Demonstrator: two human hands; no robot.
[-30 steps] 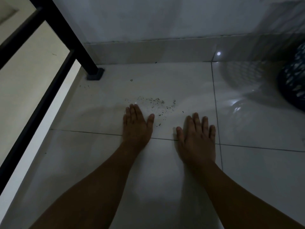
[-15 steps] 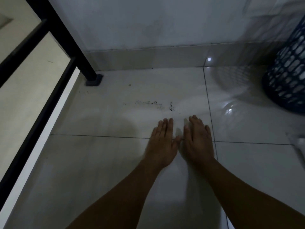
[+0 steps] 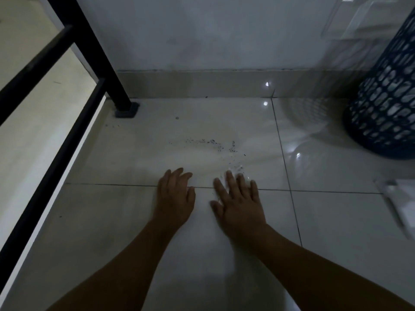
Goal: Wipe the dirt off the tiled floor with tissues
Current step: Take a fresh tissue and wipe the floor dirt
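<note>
Both hands are lying palm-down on the tiled floor (image 3: 107,221): the left hand (image 3: 174,196) is resting with fingers close together, and the right hand (image 3: 241,205) is spreading its fingers over something pale and blurred that I cannot identify. Dirt specks (image 3: 215,144) are lying scattered just beyond the right fingertips, well apart from the blue basket (image 3: 386,113).

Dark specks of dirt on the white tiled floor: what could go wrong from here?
1. The dark specks of dirt lie just ahead of the right hand; a fast sweep could fling them toward the blue lattice basket.
2. The stray specks by the black frame foot may get missed.
</note>
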